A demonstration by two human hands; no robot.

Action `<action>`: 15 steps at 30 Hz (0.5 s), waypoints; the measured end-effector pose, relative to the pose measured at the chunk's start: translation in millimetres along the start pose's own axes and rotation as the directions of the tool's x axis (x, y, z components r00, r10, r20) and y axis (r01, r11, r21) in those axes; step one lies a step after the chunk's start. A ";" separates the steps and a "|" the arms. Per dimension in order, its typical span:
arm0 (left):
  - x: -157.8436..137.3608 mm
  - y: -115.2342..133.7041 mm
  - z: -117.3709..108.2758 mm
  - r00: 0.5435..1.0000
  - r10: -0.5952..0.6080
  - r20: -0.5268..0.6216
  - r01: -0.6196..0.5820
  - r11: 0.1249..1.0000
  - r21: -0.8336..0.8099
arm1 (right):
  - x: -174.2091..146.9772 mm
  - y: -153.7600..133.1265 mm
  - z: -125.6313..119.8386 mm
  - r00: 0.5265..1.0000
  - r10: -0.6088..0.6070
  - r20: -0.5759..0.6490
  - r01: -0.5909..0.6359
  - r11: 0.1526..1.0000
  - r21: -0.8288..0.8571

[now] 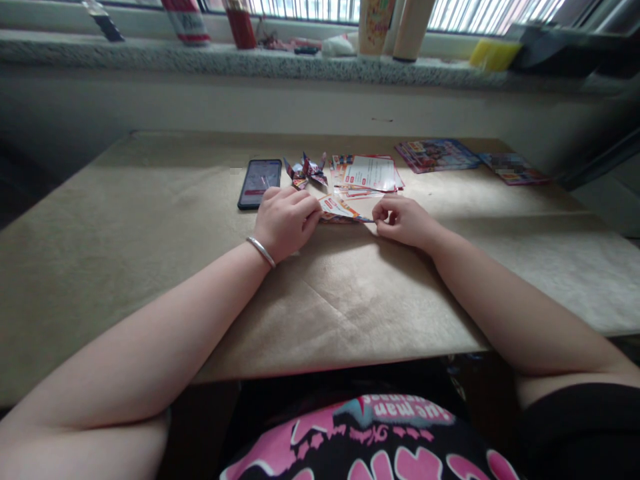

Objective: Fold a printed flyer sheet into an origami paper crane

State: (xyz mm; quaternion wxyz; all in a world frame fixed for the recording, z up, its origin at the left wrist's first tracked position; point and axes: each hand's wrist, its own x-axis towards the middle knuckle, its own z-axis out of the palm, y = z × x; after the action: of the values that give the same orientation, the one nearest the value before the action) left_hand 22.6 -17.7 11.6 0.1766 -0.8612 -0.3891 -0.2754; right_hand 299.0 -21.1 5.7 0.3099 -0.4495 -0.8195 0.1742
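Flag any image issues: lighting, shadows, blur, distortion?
Head view throughout: window near white, backlighting the scene; soft shadow beside the right hand on the table; yellow item smeared; print on the held card too soft to read; forearms look stretched, likely wide-angle; pixelated patch on the far-right cards.
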 end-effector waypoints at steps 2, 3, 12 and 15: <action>-0.5 0.0 0.6 1.000 0.007 0.001 -0.007 1.000 0.004 | -0.1 3.2 -1.7 1.000 0.022 0.018 -0.023 0.999 0.037; -0.7 0.1 0.8 1.000 0.012 -0.001 -0.012 1.000 0.005 | -0.1 4.2 -2.3 0.999 0.028 0.022 -0.029 0.999 0.043; -2.8 -7.1 1.6 1.000 -0.027 -0.007 0.027 0.999 -0.028 | -1.1 12.7 -5.7 1.000 0.010 0.014 -0.010 1.000 0.002; -2.5 -9.3 4.6 0.999 -0.046 -0.015 0.046 0.998 -0.054 | -1.0 12.9 -3.8 0.997 0.036 -0.063 -0.035 0.999 0.028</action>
State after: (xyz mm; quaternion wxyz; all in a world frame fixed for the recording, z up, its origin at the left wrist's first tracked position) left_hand 15.7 -10.8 7.4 0.1503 -0.8541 -0.3998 -0.2968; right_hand 310.1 -15.0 0.9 0.3384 -0.4651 -0.7988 0.1764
